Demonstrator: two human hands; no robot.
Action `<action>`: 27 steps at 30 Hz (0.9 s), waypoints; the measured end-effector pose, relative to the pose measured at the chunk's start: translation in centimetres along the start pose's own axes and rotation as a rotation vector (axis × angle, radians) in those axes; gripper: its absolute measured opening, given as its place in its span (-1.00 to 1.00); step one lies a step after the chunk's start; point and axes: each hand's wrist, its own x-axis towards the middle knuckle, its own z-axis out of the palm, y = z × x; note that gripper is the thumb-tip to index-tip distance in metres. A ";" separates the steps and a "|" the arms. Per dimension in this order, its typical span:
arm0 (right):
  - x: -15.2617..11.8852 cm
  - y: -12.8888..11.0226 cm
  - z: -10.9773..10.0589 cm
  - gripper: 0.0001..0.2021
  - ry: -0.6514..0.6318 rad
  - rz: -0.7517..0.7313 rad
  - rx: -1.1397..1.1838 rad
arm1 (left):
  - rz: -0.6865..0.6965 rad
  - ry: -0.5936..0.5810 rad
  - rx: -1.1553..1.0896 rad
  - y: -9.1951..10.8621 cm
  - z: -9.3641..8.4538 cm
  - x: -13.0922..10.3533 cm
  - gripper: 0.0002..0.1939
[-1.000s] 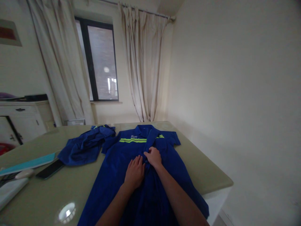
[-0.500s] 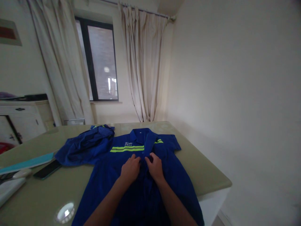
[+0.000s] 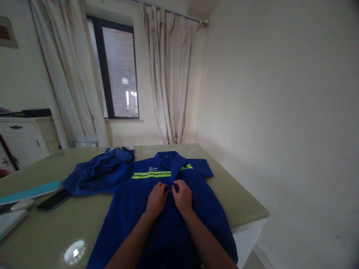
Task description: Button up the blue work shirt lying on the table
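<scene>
A dark blue short-sleeved shirt with yellow-green reflective stripes across the chest lies front up, its collar at the far end. My left hand pinches the shirt's front edge just below the stripe. Close beside it, my right hand has thumb and fingers closed on the other front edge, near the middle line. The fingertips of both hands almost meet. Whatever small part lies between them is too small to make out.
Crumpled blue clothing lies left of the shirt on the greenish table. Further left are a dark phone, a light blue flat item and a white object. A wall stands to the right.
The view has shifted slightly. My hands have drawn a little closer together at the shirt's front, both still gripping the cloth.
</scene>
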 end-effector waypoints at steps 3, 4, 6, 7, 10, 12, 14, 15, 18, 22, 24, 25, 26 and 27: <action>-0.2 -0.5 -0.1 -0.80 -0.074 -0.052 -0.094 | 0.010 0.017 -0.015 0.1 -0.1 -0.1 -0.84; -0.3 -0.6 -0.1 -0.80 -0.093 -0.058 -0.112 | 0.017 0.027 -0.022 0.2 -0.3 -0.1 -0.83; -0.3 -0.8 -0.1 -0.80 -0.104 -0.059 -0.122 | 0.049 0.068 -0.042 0.5 -0.5 -0.2 -0.81; -0.3 -0.8 -0.2 -0.81 -0.100 -0.060 -0.115 | 0.070 0.094 -0.052 0.6 -0.6 -0.2 -0.80; -0.3 -0.7 -0.2 -0.82 -0.091 -0.087 -0.053 | 0.112 0.156 -0.109 0.8 -0.6 -0.3 -0.77; -0.2 -0.7 -0.3 -0.84 -0.101 -0.107 0.003 | 0.105 0.165 -0.147 0.7 -0.4 -0.3 -0.75; -0.1 -0.7 -0.4 -0.83 -0.117 -0.109 0.071 | 0.088 0.170 -0.174 0.6 -0.2 -0.4 -0.75; 0.0 -0.7 -0.5 -0.79 -0.126 -0.099 0.108 | 0.080 0.172 -0.183 0.6 -0.1 -0.4 -0.75; 0.1 -0.4 -0.3 -0.69 -0.172 -0.006 0.261 | 0.054 0.175 -0.224 0.5 -0.1 -0.4 -0.78; 0.4 0.3 0.3 -0.78 -0.308 0.178 0.467 | 0.016 0.168 -0.291 0.3 -0.5 -0.3 -0.80; 0.5 0.6 0.5 -0.81 -0.325 0.182 0.460 | 0.002 0.163 -0.328 0.1 -0.6 -0.3 -0.80; 0.6 0.7 0.5 -0.85 -0.304 0.153 0.425 | 0.000 0.160 -0.341 0.0 -0.6 -0.3 -0.79; 0.6 0.7 0.5 -0.90 -0.267 0.112 0.376 | -0.003 0.157 -0.357 -0.1 -0.6 -0.3 -0.79; 0.6 0.7 0.5 -0.94 -0.224 0.063 0.321 | -0.007 0.151 -0.386 -0.2 -0.6 -0.3 -0.78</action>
